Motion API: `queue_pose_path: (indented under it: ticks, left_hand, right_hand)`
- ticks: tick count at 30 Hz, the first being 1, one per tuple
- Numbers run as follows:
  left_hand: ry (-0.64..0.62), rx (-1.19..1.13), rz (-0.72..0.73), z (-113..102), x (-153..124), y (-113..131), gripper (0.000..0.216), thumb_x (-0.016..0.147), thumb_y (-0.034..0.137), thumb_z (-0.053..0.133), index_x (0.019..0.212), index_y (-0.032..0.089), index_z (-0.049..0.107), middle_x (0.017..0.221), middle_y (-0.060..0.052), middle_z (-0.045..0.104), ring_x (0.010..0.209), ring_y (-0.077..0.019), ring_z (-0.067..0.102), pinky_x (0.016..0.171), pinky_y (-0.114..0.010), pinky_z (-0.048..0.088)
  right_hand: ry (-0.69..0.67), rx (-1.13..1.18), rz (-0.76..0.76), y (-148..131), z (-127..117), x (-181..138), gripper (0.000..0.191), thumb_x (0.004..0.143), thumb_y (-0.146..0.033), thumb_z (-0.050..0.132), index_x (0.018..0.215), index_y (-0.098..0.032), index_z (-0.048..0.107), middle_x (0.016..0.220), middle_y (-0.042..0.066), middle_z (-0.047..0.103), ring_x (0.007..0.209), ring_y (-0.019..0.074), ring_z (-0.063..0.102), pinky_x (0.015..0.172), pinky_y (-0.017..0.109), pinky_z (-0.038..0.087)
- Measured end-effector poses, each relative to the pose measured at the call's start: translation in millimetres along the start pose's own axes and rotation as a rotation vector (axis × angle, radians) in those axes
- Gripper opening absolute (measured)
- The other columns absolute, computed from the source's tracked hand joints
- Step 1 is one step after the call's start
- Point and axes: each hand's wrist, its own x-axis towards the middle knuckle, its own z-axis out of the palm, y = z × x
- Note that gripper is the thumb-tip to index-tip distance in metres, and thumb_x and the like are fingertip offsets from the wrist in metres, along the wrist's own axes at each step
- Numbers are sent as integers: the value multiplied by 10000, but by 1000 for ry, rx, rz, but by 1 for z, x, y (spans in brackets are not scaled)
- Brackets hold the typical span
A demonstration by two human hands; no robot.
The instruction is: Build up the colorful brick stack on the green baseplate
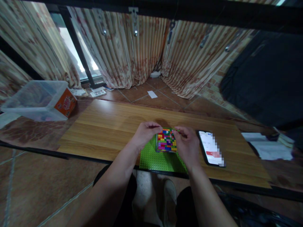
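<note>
A person seated at a low wooden table (106,126) works with both bare hands on a block of multicoloured toy bricks (166,141); the block stands on a green studded baseplate (156,159) at the near edge of the table, directly in front of the person. The left hand (145,133) curls against the block's left side, fingers bent over its upper corner; the right hand (187,143) presses on the block's right side, fingers narrowly pinched at the top edge; whether either hand holds a loose brick cannot be told. Just right of the right hand a smartphone (211,148) lies flat on the table, screen lit and facing up; it does not touch the baseplate. Well to the left, off the table, a clear plastic storage box (35,99) with an orange label sits on the tiled floor (163,101); striped curtains (132,50) hang behind, and loose white papers (272,148) lie at far right.
</note>
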Motion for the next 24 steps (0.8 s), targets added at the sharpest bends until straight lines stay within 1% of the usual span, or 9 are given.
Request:
queue_pose_path:
  ticks: [3, 5, 8, 10, 12, 16, 20, 24]
  left_hand:
    - [-67, 4, -21, 0, -3, 2, 84, 718, 234, 733, 713, 158, 699, 551, 46, 549, 536, -74, 428, 563, -233, 324]
    - [-121, 9, -28, -1, -4, 3, 124, 717, 270, 744, 723, 154, 699, 549, 50, 533, 523, -66, 404, 544, -233, 294]
    - [-220, -8, -31, -4, -5, 2, 195, 696, 328, 770, 734, 151, 696, 540, 63, 494, 488, -48, 338, 509, -236, 222]
    - [-273, -42, -32, -6, -5, 2, 230, 684, 353, 783, 738, 151, 689, 534, 72, 461, 471, -38, 292, 499, -242, 178]
    - [-294, -69, -33, -8, -5, 2, 250, 680, 369, 788, 747, 150, 685, 536, 76, 443, 466, -34, 268, 497, -249, 154]
    - [-298, -79, -34, -8, -5, 2, 269, 679, 384, 790, 762, 149, 687, 539, 74, 436, 463, -33, 254, 498, -258, 130]
    - [-307, -62, -32, -8, -4, 1, 268, 689, 395, 784, 749, 154, 682, 538, 73, 439, 469, -38, 263, 501, -258, 140]
    - [-320, -59, -22, -7, -4, 0, 305, 702, 430, 772, 741, 148, 663, 535, 78, 406, 476, -39, 264, 498, -253, 137]
  right_hand:
    - [29, 14, -141, -7, 1, -2, 194, 857, -315, 619, 983, -217, 729, 1163, 102, 646, 1120, 244, 601, 990, 443, 463]
    - [-2, 37, -200, -12, 2, -5, 185, 868, -312, 626, 1004, -243, 730, 1223, 90, 616, 1163, 238, 581, 1017, 449, 450]
    - [-75, 80, -256, -18, 5, -8, 181, 890, -296, 609, 1026, -288, 729, 1264, 71, 591, 1164, 231, 579, 1008, 455, 463]
    - [-112, 110, -263, -21, 7, -9, 193, 906, -283, 586, 1036, -313, 726, 1270, 59, 589, 1159, 227, 582, 999, 456, 473]
    - [-128, 131, -256, -23, 8, -9, 205, 913, -273, 573, 1041, -326, 724, 1259, 51, 599, 1166, 225, 582, 1006, 458, 472]
    - [-125, 140, -233, -22, 8, -8, 183, 907, -275, 584, 1014, -310, 728, 1207, 50, 630, 1157, 227, 596, 1013, 458, 468]
    - [-114, 129, -221, -21, 8, -8, 138, 894, -273, 607, 960, -278, 727, 1181, 58, 647, 1137, 230, 611, 1008, 445, 466]
    - [-93, 129, -214, -23, 7, -9, 110, 889, -261, 617, 927, -257, 720, 1156, 63, 656, 1113, 225, 621, 1000, 436, 469]
